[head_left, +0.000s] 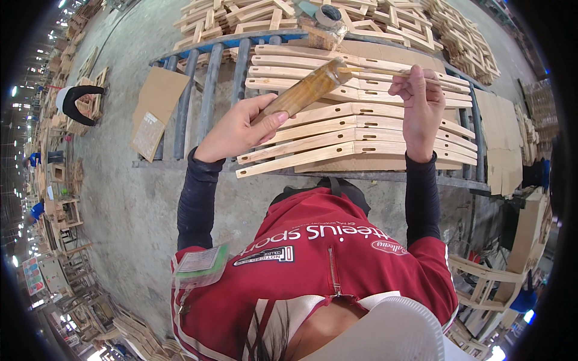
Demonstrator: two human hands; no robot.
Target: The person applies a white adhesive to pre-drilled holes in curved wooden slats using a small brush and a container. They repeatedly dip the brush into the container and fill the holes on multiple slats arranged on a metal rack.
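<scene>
My left hand (245,127) is wrapped round a brown, glossy tube (306,89) that looks like bamboo, held tilted with its mouth up and to the right. A thin, light stick (379,71) is pinched in the fingers of my right hand (420,108). Its left end meets the tube's mouth; whether the tip is inside, I cannot tell. Below both hands lie several pale, bent wooden slats (328,127) side by side, with small oval slots along them. The tube and my hands cover parts of these slats.
The slats rest on cardboard (337,163) over a roller conveyor (212,75). A tape roll (329,15) stands at the far edge. Wooden frames (265,15) are piled beyond. Another cardboard sheet (158,102) lies at the left, and a cardboard flap (503,141) at the right.
</scene>
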